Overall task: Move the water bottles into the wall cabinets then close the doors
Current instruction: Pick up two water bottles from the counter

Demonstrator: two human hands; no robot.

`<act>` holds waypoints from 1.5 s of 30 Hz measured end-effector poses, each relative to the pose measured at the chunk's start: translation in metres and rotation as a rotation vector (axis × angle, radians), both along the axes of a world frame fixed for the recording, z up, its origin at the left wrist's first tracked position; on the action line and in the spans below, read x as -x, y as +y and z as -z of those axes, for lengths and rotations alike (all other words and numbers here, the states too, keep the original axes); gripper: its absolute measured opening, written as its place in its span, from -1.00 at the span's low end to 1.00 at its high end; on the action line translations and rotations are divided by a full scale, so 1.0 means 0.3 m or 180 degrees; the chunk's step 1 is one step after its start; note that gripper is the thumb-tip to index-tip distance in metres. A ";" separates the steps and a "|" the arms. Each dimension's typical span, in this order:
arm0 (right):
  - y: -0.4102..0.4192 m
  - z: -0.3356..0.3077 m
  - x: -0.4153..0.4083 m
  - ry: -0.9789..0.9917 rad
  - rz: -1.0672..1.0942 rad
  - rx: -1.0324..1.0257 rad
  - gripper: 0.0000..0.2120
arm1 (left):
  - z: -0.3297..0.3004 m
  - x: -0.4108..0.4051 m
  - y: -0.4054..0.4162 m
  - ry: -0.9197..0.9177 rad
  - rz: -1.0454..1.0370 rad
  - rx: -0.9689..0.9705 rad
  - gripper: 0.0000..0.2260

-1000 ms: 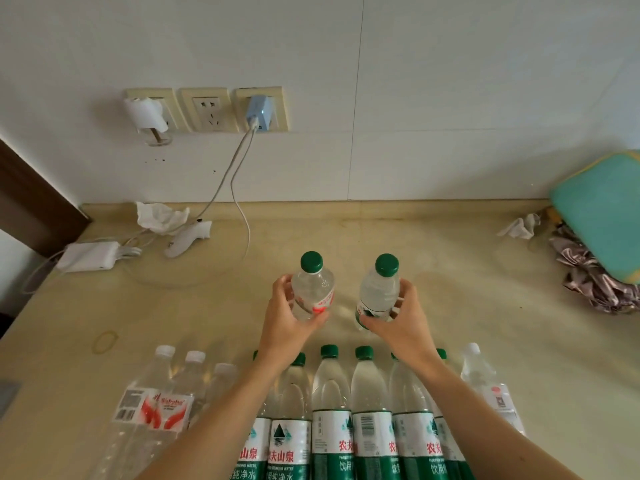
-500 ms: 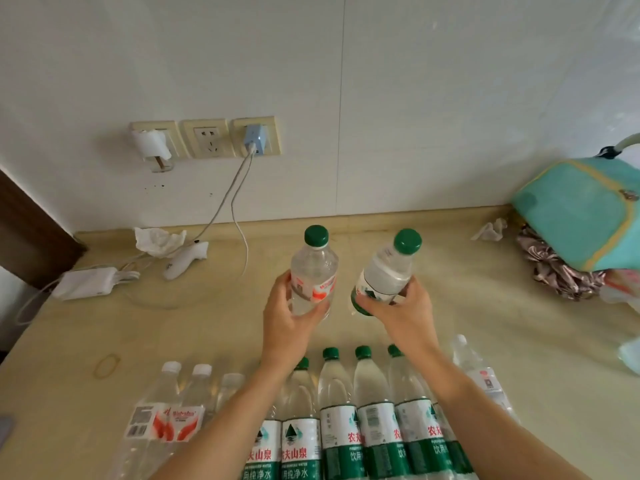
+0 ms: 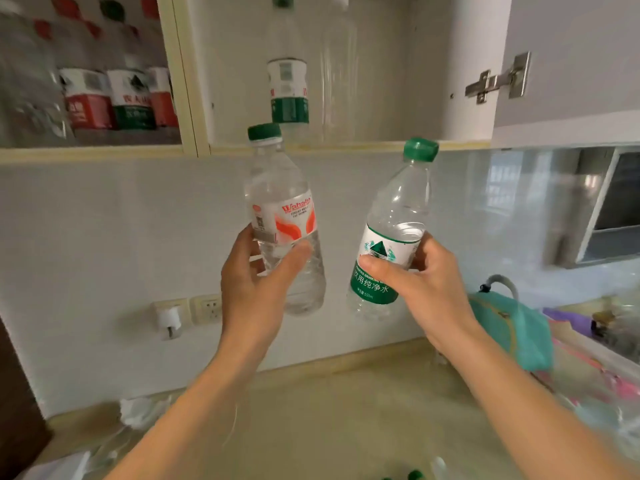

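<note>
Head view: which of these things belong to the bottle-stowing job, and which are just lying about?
Job:
- red-labelled bottle, gripped by left hand
- green-labelled bottle, gripped by right hand
- open cabinet, one green-labelled bottle already inside
- cabinet door

Lying about:
- teal bag
- wall sockets
- crumpled tissue

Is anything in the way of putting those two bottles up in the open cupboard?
Partly. A green-label bottle already stands on the cabinet shelf right above the left hand's red-label bottle. The shelf space above the right hand's tilted bottle looks free, and that door is open.
</note>
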State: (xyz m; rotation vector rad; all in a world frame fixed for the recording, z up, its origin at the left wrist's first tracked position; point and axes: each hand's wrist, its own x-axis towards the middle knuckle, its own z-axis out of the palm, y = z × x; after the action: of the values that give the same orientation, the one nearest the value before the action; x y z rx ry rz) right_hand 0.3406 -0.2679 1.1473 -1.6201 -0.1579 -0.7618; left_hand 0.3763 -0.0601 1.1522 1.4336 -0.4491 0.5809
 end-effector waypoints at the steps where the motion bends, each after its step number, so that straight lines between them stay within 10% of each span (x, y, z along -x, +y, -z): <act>1: 0.000 -0.062 0.014 -0.0112 0.0012 -0.0008 -0.55 | -0.061 0.015 -0.002 -0.0115 -0.0002 0.0015 -0.68; 11: -0.009 -0.607 0.009 -0.0729 -0.0134 0.0212 -0.40 | -0.614 0.014 -0.005 -0.1292 -0.0562 -0.0174 -0.71; 23: 0.089 -0.795 -0.366 -0.0226 0.0161 0.0605 -0.28 | -0.746 -0.338 -0.071 -0.0289 -0.1586 -0.0640 -0.51; 45: -0.178 -0.791 -0.589 0.0012 0.1114 0.1211 -0.52 | -0.801 -0.639 -0.306 0.0413 -0.0228 -0.1116 -0.58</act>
State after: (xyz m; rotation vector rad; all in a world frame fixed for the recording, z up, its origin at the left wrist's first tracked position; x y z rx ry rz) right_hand 0.5172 -0.3213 1.3845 -2.0418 -0.0141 -1.0417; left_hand 0.5681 -0.1520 1.3926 1.8172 -0.4110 0.4775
